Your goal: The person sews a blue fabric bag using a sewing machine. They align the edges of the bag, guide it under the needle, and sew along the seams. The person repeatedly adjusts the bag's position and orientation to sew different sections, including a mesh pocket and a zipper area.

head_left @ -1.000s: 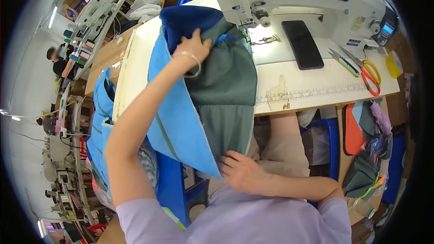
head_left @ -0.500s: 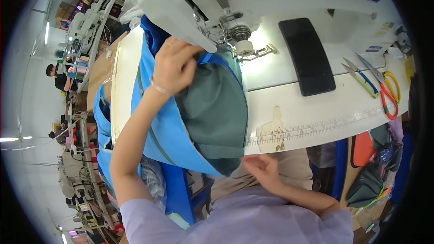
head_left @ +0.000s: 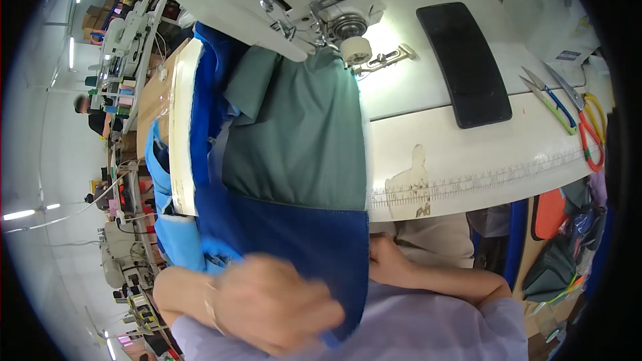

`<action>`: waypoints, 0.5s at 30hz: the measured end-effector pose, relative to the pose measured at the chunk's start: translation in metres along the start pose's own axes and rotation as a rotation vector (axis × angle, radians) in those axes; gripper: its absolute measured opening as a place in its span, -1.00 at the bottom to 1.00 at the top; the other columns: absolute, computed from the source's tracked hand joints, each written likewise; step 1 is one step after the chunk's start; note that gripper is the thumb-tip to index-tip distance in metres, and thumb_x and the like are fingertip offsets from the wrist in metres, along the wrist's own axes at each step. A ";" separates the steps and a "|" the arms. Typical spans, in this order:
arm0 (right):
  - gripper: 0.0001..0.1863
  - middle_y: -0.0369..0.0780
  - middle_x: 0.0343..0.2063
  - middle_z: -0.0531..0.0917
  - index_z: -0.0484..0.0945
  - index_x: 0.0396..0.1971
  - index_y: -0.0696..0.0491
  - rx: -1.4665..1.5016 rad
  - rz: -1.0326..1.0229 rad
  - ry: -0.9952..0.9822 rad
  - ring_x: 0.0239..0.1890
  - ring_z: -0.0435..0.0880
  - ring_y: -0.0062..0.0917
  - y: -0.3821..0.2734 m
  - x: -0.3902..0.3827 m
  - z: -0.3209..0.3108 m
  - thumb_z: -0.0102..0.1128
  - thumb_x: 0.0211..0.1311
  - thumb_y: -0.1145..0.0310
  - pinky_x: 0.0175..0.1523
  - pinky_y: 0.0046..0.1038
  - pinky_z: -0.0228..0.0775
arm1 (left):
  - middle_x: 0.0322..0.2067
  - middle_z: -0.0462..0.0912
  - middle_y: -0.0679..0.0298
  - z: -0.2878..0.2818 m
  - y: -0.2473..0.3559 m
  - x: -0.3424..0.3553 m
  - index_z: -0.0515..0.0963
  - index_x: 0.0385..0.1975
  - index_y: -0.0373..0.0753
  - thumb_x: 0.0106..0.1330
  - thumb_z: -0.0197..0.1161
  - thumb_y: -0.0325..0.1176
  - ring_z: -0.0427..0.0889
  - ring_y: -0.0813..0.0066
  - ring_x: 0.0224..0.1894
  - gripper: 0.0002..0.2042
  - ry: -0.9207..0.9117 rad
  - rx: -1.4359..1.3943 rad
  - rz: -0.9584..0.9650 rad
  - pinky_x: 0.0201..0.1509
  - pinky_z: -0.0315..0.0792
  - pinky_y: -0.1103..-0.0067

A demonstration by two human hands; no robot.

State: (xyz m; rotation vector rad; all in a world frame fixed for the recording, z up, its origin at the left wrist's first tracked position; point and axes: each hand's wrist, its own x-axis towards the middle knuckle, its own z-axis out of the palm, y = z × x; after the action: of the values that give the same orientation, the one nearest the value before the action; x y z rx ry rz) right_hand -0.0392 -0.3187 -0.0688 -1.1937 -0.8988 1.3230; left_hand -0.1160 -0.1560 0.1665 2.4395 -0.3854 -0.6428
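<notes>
A grey-green cloth panel (head_left: 301,134) joined to a navy panel (head_left: 294,234) runs from under the sewing machine's needle area (head_left: 351,60) down over the table edge toward my lap. Its right edge lies straight along the needle. My left hand (head_left: 277,304), smeared by motion, is over the lower part of the navy panel; its grip does not show clearly. My right hand (head_left: 391,261) is closed at the navy panel's right edge, just below the table, its fingertips partly hidden by the cloth. Bright blue cloth (head_left: 204,100) is bunched along the left side.
A black phone (head_left: 465,67) lies on the machine bed, right of the needle. Farther right are snips (head_left: 552,103) and scissors (head_left: 582,113) with red and yellow handles. A printed ruler (head_left: 461,184) follows the table's front edge. Rows of sewing machines and a person (head_left: 93,117) stand at left.
My left hand has moved from beside the needle down toward my lap. The light blue cloth has been turned away, showing the navy panel below the green. My right hand stays near the edge.
</notes>
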 end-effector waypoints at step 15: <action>-0.96 0.02 -0.50 0.64 0.57 -0.52 0.18 -0.252 -0.237 0.018 -0.41 0.66 -0.04 -0.023 -0.018 0.002 0.23 0.01 0.53 -0.31 -0.13 0.48 | -0.26 0.69 0.26 -0.011 -0.149 0.087 0.65 -0.34 -0.24 0.02 0.27 -0.60 0.67 0.19 -0.11 -0.81 0.647 0.593 0.151 0.12 0.56 0.28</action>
State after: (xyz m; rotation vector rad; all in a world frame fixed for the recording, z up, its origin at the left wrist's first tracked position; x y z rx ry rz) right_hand -0.0373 -0.3334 -0.0433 -1.2441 -1.1813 1.0287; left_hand -0.0180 -0.0684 0.0533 2.9427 -0.5303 0.3966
